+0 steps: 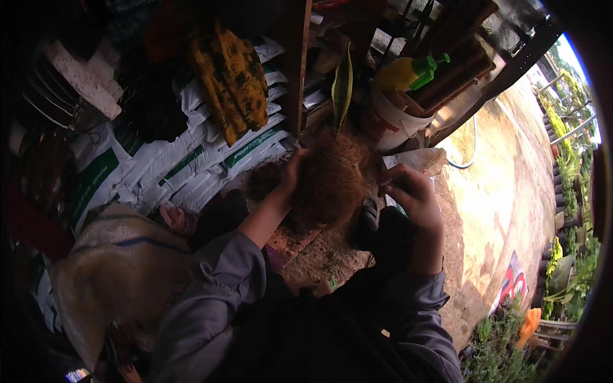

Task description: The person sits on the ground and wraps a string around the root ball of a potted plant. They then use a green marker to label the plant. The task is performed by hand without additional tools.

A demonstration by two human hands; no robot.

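A ball of brown coconut fibre [330,186] hangs before me, with fine string wound around its upper part. One upright snake plant leaf [342,91], green with yellow edges, rises from its top. My left hand [293,174] holds the ball by its left side; most of its fingers are hidden behind the fibre. To the right of the ball is my right hand [407,189], raised with fingers bent and the thumb and fingertips close together. Whether a strand of string lies between those fingertips is too dark to tell.
White and green plastic sacks [191,163] are stacked at left, near a woven sack [129,253]. A white bucket [392,124] holding a yellow and green spray bottle [407,73] stands beyond the ball. A wooden post [303,67] rises behind. Sunlit concrete [498,186] and plants lie at right.
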